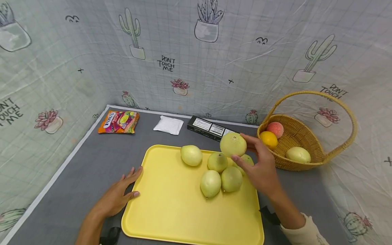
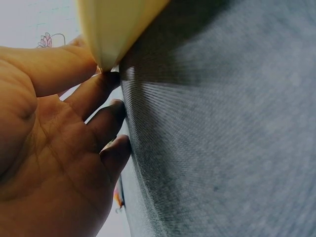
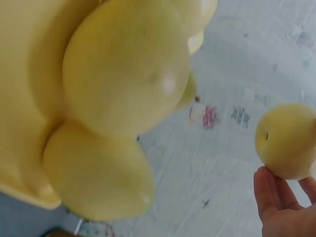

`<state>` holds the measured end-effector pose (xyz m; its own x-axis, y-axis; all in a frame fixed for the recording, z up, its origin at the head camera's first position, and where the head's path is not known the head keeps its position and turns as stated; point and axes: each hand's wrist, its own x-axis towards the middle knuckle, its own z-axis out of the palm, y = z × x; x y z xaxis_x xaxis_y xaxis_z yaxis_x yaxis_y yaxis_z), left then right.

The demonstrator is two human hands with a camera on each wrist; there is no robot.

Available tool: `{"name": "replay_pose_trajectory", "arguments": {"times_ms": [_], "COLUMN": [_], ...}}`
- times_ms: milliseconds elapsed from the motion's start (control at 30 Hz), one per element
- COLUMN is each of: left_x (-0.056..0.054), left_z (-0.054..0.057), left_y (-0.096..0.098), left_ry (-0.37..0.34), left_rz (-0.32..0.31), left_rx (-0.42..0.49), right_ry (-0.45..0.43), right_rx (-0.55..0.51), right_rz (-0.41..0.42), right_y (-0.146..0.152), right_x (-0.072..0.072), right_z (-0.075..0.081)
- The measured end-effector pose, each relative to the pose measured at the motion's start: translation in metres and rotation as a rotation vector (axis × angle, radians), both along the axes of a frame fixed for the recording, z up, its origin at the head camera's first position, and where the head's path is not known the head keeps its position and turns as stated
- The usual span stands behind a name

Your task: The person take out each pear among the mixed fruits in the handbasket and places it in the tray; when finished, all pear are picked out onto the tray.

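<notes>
My right hand (image 1: 264, 166) holds a pale yellow-green round fruit (image 1: 233, 144) between thumb and fingers, raised over the back right of a yellow tray (image 1: 171, 207). The held fruit (image 3: 288, 140) also shows in the right wrist view. Several similar fruits lie on the tray below it: one fruit (image 1: 191, 155) sits apart near the back edge, while another fruit (image 1: 210, 183) is in a cluster and partly hides its neighbours. At the tray's left rim rests my left hand (image 1: 117, 194), its fingers extended. The left wrist view has the thumb (image 2: 59, 69) against the rim.
A wicker basket (image 1: 312, 136) with a tall handle stands at the back right, holding a peach (image 1: 275, 129), a lemon (image 1: 268, 140) and a pale fruit (image 1: 298, 154). Along the back lie a candy bag (image 1: 119, 121), a white packet (image 1: 169, 125) and a black box (image 1: 205, 127).
</notes>
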<state>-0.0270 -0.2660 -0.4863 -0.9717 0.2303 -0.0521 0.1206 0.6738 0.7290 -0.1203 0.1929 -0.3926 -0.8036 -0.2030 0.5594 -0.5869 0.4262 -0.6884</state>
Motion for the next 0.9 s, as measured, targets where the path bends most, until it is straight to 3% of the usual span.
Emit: {"name": "replay_pose_trajectory", "arguments": {"times_ms": [300, 900], "left_x": [-0.001, -0.001], "left_z": [0.001, -0.001], "left_y": [0.001, -0.001], "left_ry": [-0.020, 0.003], "left_rz": [0.007, -0.002], "left_rx": [-0.004, -0.014], "right_ry": [-0.097, -0.219], "right_rx": [0.119, 0.160], "right_rz": [0.027, 0.224], "right_y": [-0.025, -0.071], "right_x": [0.014, 0.019], "right_z": [-0.002, -0.023]}}
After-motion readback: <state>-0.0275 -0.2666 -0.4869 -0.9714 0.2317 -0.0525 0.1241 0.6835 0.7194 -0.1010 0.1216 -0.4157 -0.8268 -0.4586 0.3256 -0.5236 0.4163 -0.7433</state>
